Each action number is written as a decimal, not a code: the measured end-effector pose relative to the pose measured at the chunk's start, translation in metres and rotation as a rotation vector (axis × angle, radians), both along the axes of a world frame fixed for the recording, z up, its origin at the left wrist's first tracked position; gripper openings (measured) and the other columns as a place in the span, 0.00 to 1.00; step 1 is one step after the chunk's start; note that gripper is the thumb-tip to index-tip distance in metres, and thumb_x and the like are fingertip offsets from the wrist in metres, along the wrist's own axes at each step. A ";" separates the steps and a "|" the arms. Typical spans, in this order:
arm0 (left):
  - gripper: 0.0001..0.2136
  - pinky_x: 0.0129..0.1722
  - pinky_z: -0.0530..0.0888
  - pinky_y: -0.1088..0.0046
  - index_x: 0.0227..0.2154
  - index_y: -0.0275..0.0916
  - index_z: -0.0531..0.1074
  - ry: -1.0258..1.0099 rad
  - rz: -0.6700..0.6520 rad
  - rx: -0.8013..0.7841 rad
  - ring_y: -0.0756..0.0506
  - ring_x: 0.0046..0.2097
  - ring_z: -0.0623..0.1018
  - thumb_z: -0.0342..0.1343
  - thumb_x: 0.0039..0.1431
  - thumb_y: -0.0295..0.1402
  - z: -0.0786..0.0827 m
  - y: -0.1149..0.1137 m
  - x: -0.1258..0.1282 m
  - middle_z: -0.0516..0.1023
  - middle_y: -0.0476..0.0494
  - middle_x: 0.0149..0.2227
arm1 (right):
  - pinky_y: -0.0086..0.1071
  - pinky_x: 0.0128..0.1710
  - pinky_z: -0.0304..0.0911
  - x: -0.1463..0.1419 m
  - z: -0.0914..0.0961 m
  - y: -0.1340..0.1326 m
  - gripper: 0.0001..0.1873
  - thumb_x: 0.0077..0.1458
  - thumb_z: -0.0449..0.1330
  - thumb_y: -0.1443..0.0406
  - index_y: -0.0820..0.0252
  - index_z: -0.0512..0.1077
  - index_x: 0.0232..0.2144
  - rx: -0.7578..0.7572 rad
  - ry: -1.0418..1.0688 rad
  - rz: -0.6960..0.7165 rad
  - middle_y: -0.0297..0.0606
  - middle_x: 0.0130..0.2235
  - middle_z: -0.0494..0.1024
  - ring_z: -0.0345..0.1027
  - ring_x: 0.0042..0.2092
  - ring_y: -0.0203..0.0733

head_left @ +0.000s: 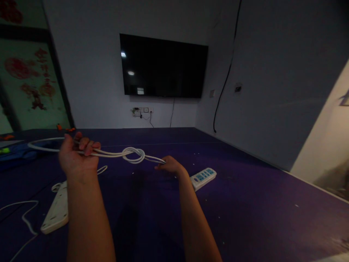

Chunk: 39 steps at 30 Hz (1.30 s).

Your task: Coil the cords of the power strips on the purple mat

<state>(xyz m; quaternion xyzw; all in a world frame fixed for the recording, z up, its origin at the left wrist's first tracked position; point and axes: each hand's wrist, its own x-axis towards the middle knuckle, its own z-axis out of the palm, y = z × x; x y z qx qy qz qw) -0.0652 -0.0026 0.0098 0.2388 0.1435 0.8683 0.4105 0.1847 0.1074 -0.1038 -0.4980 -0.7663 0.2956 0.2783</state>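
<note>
A white power cord (111, 154), doubled over and tied in a loose knot (133, 155), stretches between my two hands above the purple surface. My left hand (80, 154) has its fingers curled round the doubled strands, and a loop of the cord sticks out to its left. On the other side of the knot, my right hand (170, 164) pinches the strands. A white power strip (56, 211) lies partly behind my left forearm. Beyond my right forearm lies a second power strip (203, 178) with blue sockets facing up, its near end hidden.
A thin white cord (27, 218) trails at the lower left. Dark blue cloth (20, 154) and small orange objects (65, 128) lie at the far left. A television (163, 67) hangs over wall sockets (145, 110); a black cable (227, 76) runs down the right wall.
</note>
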 end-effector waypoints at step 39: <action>0.05 0.21 0.58 0.75 0.21 0.39 0.70 1.848 -0.380 0.063 0.51 0.21 0.64 0.58 0.42 0.33 -0.036 0.018 0.110 0.67 0.52 0.19 | 0.25 0.21 0.50 0.008 0.077 -0.068 0.25 0.55 0.50 0.50 0.62 0.67 0.17 0.443 0.334 -0.084 0.30 0.15 0.61 0.55 0.20 0.31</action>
